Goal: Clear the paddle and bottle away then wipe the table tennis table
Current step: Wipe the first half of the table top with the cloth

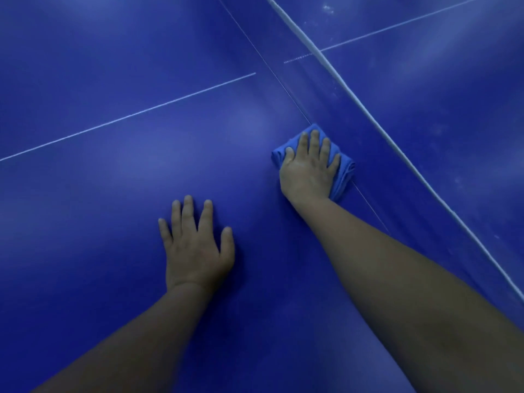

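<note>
Right grip: my right hand (307,168) is pressing flat on the blue cloth (341,168), fingers straight and spread, not curling round it.
Left grip: my left hand (195,248) is lying flat and open on the tabletop (99,208), holding nothing.
Cloth: it is sitting folded on the tabletop, right beside the net (368,109).
White line: it is running across the tabletop, far from my hands.

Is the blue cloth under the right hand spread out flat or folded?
Folded. The blue cloth shows stacked layered edges beside the right hand, which presses it flat-fingered onto the table.
</note>
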`<action>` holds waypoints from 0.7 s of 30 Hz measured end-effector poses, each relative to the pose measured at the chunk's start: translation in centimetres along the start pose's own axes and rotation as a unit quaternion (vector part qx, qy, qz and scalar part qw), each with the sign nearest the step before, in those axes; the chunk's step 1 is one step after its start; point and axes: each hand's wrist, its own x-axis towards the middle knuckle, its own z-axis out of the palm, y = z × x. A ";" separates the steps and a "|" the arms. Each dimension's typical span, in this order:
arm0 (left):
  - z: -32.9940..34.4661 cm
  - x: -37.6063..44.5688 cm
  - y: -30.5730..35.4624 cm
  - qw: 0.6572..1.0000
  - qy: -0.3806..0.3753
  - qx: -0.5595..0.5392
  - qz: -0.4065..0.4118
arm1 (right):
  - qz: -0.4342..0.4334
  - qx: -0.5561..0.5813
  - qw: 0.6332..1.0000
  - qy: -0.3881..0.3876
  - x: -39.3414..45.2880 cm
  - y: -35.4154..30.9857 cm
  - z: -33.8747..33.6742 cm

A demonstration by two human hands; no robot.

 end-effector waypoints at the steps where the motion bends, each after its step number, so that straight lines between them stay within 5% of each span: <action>1: 0.0 0.0 -0.1 1.000 0.002 -0.005 0.001 | 0.005 -0.001 1.000 0.002 -1.2 1.1 0.0; 6: -0.3 -0.7 -0.5 0.999 0.001 -0.034 0.030 | 0.032 -0.006 0.999 0.012 -7.5 6.5 -0.3; 12: -0.2 -7.4 3.1 0.979 -0.029 -0.021 0.200 | 0.090 -0.014 0.996 0.009 -15.2 12.4 -0.7; 21: 3.3 -18.3 7.7 0.929 -0.126 0.007 0.348 | 0.186 -0.008 0.983 0.009 -24.5 18.8 -1.3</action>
